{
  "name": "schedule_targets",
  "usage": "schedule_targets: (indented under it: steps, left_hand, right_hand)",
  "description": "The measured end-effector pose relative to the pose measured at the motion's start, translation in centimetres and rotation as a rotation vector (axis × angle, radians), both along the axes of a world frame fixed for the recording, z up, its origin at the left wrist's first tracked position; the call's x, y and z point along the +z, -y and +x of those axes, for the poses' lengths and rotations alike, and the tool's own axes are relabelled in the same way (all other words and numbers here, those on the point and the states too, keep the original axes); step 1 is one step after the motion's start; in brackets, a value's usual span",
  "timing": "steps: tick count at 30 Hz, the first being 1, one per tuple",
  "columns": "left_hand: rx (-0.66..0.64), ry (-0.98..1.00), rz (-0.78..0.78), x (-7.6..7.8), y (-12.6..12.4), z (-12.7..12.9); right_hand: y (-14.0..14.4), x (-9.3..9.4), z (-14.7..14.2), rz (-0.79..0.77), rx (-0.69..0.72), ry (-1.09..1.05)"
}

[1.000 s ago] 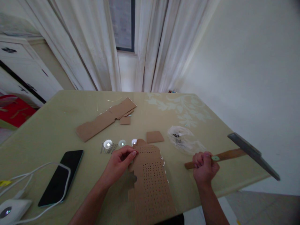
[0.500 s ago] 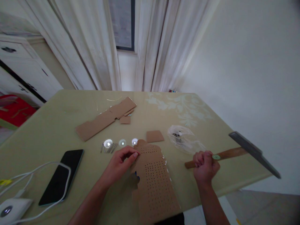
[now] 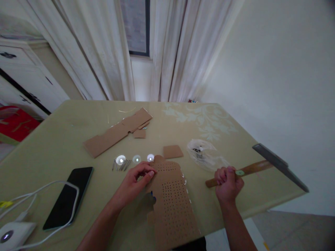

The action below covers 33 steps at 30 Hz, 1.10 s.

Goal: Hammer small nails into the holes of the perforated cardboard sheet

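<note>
My left hand [image 3: 138,179] is at the upper left edge of a brown cardboard piece [image 3: 178,212] punched with rows of small holes. Its thumb and forefinger are pinched together beside the top row; what lies between them is too small to make out. My right hand [image 3: 229,184] is wrapped round the wooden handle of a hammer [image 3: 255,167], raised over the table's right side with its dark metal head pointing right. Several nails [image 3: 125,165] lie left of the cardboard, close to bright round light reflections.
A long cardboard strip [image 3: 117,134] and a small cardboard square [image 3: 173,151] lie farther back. A clear plastic bag [image 3: 205,155] with small dark pieces sits before my right hand. At left are a phone [image 3: 69,198], white cables [image 3: 56,182] and a white device [image 3: 15,233].
My right hand and the hammer have shifted slightly left, and the hammer head is a little higher. My left hand and the cardboard stay in place.
</note>
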<state>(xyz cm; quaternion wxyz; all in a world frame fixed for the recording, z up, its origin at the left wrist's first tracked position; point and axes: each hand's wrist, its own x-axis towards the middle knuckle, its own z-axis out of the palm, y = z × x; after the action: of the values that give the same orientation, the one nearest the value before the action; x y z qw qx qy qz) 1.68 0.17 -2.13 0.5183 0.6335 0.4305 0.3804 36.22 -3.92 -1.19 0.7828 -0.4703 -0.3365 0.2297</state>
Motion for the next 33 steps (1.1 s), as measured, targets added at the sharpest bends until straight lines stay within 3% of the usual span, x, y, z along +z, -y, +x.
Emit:
schedule_targets:
  steps: [9, 18, 25, 33]
  left_hand:
    - [-0.021, 0.007, 0.008, -0.3, 0.1, -0.1]
    - [0.066, 0.068, 0.084, 0.1, -0.1, 0.0]
    - [0.405, 0.060, 0.324, 0.9, 0.0, 0.0]
    - [0.247, -0.154, 0.367, 4.1, 0.2, 1.3]
  right_hand:
    - [0.1, -0.2, -0.3, 0.009, 0.016, 0.016]
    - [0.0, -0.5, -0.4, 0.011, 0.038, 0.053]
    - [0.0, -0.5, -0.3, 0.017, 0.033, 0.065]
    - [0.0, -0.6, -0.2, 0.030, 0.026, 0.042]
